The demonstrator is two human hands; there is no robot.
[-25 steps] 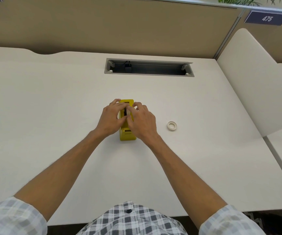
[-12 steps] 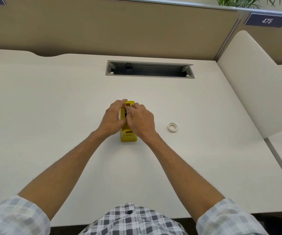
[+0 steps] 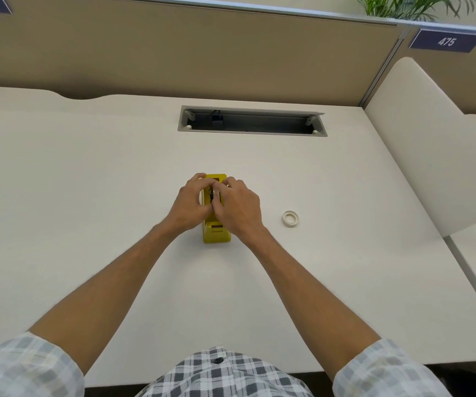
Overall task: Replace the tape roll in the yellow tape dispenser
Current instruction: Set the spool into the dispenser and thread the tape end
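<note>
The yellow tape dispenser (image 3: 216, 234) stands on the white desk (image 3: 88, 196), its near end showing below my hands. My left hand (image 3: 191, 204) and my right hand (image 3: 238, 207) meet over its middle. Their fingers are closed together on a white tape roll with a dark hub (image 3: 213, 194), right above the dispenser's slot. Most of that roll and the slot are hidden by my fingers. A second small white tape roll (image 3: 290, 218) lies flat on the desk, a hand's width to the right of my right hand.
A grey cable tray opening (image 3: 252, 121) is cut into the desk behind the dispenser. A tan partition (image 3: 202, 53) closes the back. A cream side panel (image 3: 431, 156) rises at the right.
My fingers have drawn closer together over the dispenser's middle, and more of the white roll shows between them. The dispenser and the loose roll have stayed in place.
</note>
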